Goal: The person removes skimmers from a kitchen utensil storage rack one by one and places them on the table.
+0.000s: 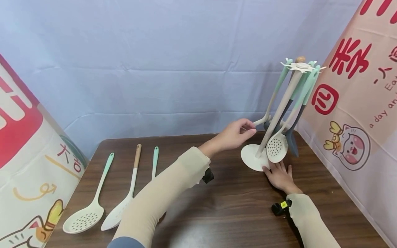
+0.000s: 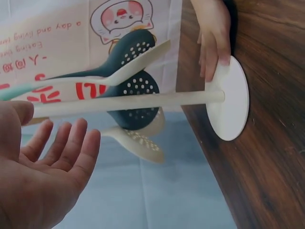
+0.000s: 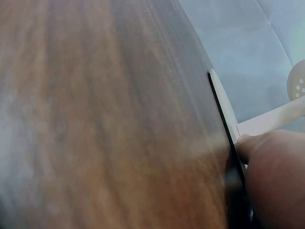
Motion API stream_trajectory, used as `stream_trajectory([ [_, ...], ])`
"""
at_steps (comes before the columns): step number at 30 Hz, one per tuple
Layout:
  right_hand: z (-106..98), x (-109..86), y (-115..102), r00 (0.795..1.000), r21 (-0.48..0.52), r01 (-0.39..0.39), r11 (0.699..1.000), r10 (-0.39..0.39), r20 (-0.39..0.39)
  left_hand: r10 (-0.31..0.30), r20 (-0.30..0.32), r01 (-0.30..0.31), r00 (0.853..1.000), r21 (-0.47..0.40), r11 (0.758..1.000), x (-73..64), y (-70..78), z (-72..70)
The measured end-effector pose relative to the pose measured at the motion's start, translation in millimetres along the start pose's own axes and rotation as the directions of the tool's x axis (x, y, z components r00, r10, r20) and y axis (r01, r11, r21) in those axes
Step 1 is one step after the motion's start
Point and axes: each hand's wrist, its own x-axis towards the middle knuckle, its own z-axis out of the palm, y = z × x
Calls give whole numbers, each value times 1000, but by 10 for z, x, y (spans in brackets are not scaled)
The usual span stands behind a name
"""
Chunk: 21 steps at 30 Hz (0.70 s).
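A white utensil stand [image 1: 280, 103] with a round base [image 1: 249, 156] stands at the table's back right. From its top ring [image 1: 301, 66] hang several utensils with mint handles, among them a white perforated skimmer [image 1: 277, 148] and a dark grey utensil [image 1: 291, 141]. My left hand [image 1: 232, 136] is left of the pole, fingers loosely bent and apart; the left wrist view shows nothing in its palm [image 2: 47, 181]. With fingers extended, my right hand [image 1: 280, 177] rests on the base's near right rim. In the right wrist view, its thumb [image 3: 248, 145] touches the base edge.
On the table's left lie a white skimmer [image 1: 84, 218] with a mint handle, a white slotted turner [image 1: 118, 212] with a wooden handle, and a mint-handled utensil [image 1: 155, 160] partly behind my left sleeve. A pale blue cloth [image 1: 149, 69] hangs behind the table, printed cloths at both sides.
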Motion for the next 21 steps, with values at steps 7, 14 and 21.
stream_trajectory([
  [7, 8, 21, 21, 1000, 2, -2, 1000, 2, 6, -14, 55, 13, 998, 19, 1000, 92, 74, 94],
  [14, -5, 21, 24, 1000, 1, 5, 1000, -5, 9, -34, 60, 32, 998, 28, 999, 214, 209, 143],
  [21, 17, 34, 28, 1000, -1, -7, 1000, 7, 28, -71, 88, 69, 994, 35, 997, 327, 357, 219],
])
